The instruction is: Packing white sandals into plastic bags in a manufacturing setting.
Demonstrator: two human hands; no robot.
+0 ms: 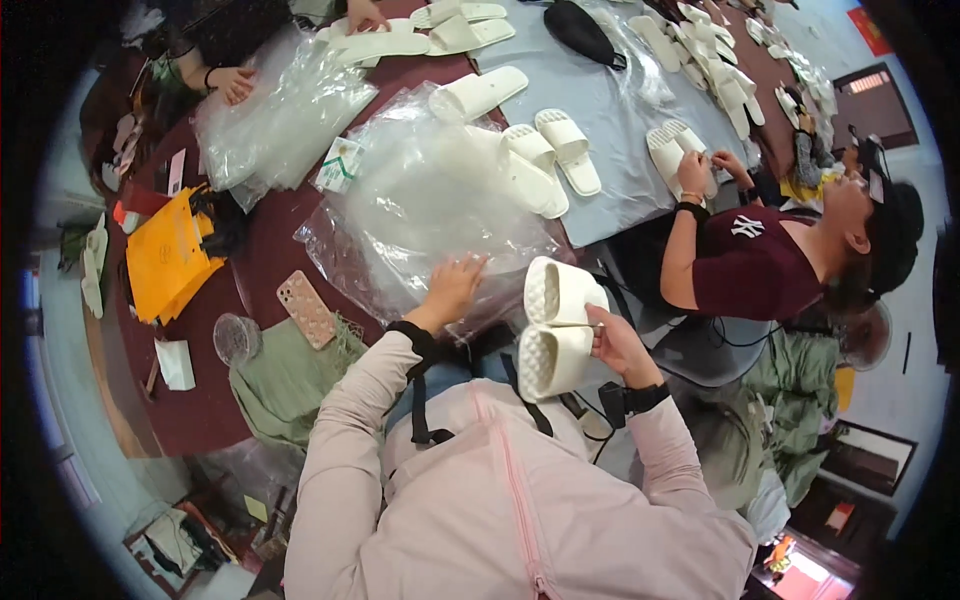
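Here in the head view, my left hand (457, 288) reaches forward, palm down, wrist bent inward, fingers loosely extended over the clear plastic bags (425, 200), gripping nothing that I can see. And on the other side, my right hand (622, 348), forearm angled up, has its thumb and fingers closed on the pair of white slippers (556, 325), which hang just left of those fingers, off the tabletop (262, 235). Left of my left fingers lies a patterned phone (306, 309); beyond them, more slippers (538, 168).

Plastic bags (440, 195) look glossy, slippers (565, 355) matt with bumpy insoles (537, 290).
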